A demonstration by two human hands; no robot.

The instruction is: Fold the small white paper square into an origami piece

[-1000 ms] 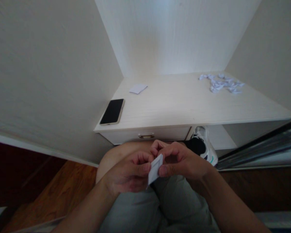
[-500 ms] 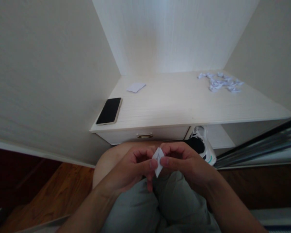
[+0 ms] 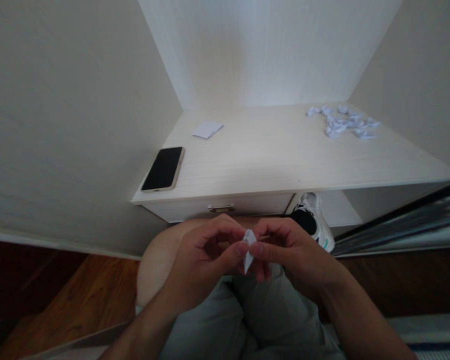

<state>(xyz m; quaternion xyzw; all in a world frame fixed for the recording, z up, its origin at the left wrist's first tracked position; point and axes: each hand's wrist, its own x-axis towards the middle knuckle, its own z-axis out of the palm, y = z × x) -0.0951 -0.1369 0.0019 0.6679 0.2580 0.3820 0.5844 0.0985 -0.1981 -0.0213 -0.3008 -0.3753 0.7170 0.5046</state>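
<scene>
The bench is cream with fine streaks; the phone is black with a pale edge; the shorts are grey-green.

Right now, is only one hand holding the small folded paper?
No, the left hand and the right hand both pinch the small folded paper, with a thumb of each on it.

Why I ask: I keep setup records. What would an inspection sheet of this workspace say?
Surface: pale shelf above a drawer
Work items: folded paper in left hand and right hand; flat paper at left rear; scattered white pieces, likely paper, at right rear
Clutter: phone, screen dark, near the shelf's left edge
Hands: both pinch the folded paper
Cables: nothing seen
Surroundings: left wall, white shoe right of the drawer, wood floor below
</scene>
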